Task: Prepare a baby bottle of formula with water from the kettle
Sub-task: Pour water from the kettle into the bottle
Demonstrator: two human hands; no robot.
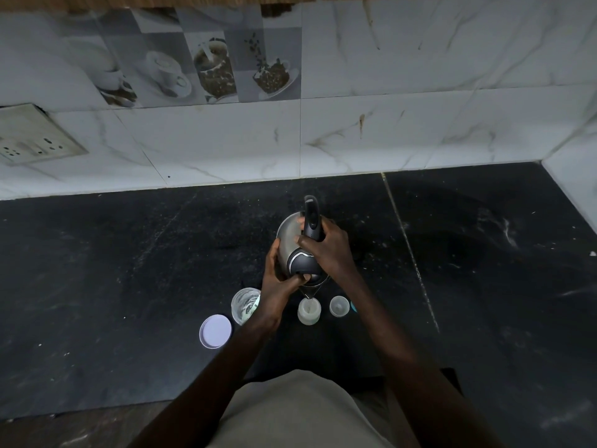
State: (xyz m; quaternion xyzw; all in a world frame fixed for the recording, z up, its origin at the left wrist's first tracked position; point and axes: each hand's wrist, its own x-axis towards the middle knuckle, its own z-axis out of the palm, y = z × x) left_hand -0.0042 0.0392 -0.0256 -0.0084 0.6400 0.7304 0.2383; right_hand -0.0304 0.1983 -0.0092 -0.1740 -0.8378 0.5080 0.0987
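A steel kettle (pixel 288 238) with a black handle and lid is tipped toward me, spout down over an open, pale baby bottle (pixel 309 312) standing on the black counter. My right hand (pixel 329 248) grips the kettle's handle. My left hand (pixel 278 279) wraps the kettle's left side, its thumb pressing on the black lid near the spout. A thin stream runs from the spout into the bottle's mouth.
A clear formula jar (pixel 244 304) stands open left of the bottle, its white lid (pixel 215 331) lying flat beside it. The bottle's cap (pixel 339 306) sits to the right. A switch socket (pixel 30 137) is on the tiled wall at left. Counter edge (pixel 97 410) lies near me.
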